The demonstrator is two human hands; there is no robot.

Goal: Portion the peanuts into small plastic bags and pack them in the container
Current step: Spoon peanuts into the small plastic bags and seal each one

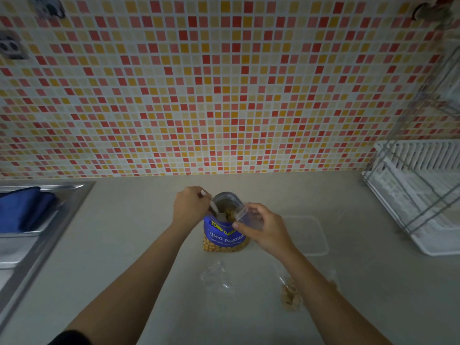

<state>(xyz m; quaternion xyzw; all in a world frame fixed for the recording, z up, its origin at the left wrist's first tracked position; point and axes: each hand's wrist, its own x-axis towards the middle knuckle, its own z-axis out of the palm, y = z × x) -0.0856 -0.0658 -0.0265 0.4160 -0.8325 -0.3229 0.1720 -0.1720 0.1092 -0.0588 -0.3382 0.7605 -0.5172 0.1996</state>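
Grip: left hand (190, 206) is pinching a spoon (213, 207); right hand (265, 231) is pinching the small bag (246, 216) open.
Risk: the unheld peanut pouch (225, 236) could be tipping over, sending peanuts (230, 214) spilling.

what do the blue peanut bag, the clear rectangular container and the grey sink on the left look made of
The blue peanut bag looks like glossy plastic film, silvery and foil-like inside at its open mouth. The clear rectangular container seems to be thin translucent plastic: the counter shows through it. The sink looks like brushed stainless steel, grey with soft reflections.
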